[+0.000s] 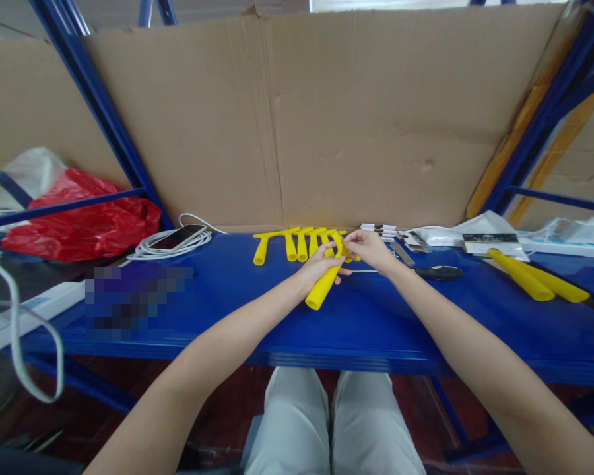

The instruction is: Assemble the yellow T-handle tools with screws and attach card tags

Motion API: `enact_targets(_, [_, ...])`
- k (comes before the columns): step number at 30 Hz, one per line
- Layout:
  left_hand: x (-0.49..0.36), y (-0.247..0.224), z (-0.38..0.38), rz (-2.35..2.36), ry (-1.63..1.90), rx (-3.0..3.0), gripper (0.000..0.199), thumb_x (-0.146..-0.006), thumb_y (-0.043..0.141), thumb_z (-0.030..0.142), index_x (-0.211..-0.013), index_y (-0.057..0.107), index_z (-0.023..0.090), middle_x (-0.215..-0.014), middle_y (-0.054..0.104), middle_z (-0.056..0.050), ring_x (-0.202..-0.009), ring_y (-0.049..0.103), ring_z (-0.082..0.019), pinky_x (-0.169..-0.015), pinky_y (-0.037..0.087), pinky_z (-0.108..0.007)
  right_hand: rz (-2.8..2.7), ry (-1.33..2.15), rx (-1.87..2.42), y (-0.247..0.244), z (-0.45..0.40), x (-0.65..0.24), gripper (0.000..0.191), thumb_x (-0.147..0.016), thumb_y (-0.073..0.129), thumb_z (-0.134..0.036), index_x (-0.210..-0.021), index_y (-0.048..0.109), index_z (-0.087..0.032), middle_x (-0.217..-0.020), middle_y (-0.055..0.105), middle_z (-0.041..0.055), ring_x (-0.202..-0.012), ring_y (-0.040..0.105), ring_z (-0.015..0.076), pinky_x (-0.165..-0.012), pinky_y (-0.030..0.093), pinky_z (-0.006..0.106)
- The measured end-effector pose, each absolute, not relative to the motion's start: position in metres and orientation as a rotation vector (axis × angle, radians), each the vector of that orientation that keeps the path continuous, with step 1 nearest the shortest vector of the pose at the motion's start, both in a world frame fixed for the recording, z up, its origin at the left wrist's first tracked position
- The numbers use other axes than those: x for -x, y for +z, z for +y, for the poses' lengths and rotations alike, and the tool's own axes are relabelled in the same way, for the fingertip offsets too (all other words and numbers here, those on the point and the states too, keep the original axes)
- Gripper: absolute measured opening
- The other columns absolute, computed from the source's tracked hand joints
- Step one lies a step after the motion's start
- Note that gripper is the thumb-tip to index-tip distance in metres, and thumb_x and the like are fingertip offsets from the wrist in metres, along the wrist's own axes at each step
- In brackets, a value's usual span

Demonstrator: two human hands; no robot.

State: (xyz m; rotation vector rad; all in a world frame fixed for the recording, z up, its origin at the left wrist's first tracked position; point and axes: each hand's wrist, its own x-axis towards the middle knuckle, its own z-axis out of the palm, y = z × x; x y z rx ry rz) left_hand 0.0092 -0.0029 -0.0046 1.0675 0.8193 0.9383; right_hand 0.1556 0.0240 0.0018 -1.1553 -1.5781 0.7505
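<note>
A yellow tube piece [321, 292] is gripped in my left hand [317, 269], its open round end tilted down toward me. My right hand [369, 248] has its thumb and fingers pinched at the far end of the same piece; whether it also holds something small there is hidden. Behind my hands several yellow T-shaped tube pieces [261, 251] lie in a row on the blue table [257, 323]. Just right of my hands is a screwdriver [438, 272] with a black and yellow handle, its shaft passing under my right wrist.
Two long yellow tubes [529, 280] lie at the right, near white packets [495, 241]. A coiled white cable [171, 244], a red plastic bag [86, 218] and a white power strip [34, 310] are at the left. Cardboard [351, 119] stands along the back between blue posts.
</note>
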Motion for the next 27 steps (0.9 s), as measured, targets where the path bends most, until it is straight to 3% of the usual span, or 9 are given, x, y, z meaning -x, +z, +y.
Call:
enact_targets(15, [-0.0073, -0.0090, -0.0029, 0.744, 0.962, -1.147, 0.059, -0.079, 0.064, 0.008, -0.129, 0.036, 0.023, -0.084, 0.065, -0.002, -0.051, 0.066, -0.014, -0.039, 0.044, -0.018, -1.537, 0.884, 1.063, 0.0059, 0.0252, -0.1622, 0.014, -0.069, 0.071, -0.022, -0.066, 0.059, -0.016, -0.053, 0.054, -0.0039, -0.047, 0.046, 0.0065, -0.051, 0.042, 0.020])
enact_targets(27, [-0.0084, -0.0073, -0.0049, 0.763, 0.965, -1.157, 0.062, -0.080, 0.060, 0.005, -0.134, 0.032, 0.020, -0.078, 0.062, 0.001, -0.048, 0.064, -0.014, -0.036, 0.042, -0.018, -1.549, 0.794, 1.211, 0.0076, 0.0215, -0.1580, 0.012, -0.073, 0.064, -0.014, -0.063, 0.056, -0.017, -0.051, 0.053, -0.0037, -0.048, 0.046, 0.0076, -0.052, 0.040, 0.021])
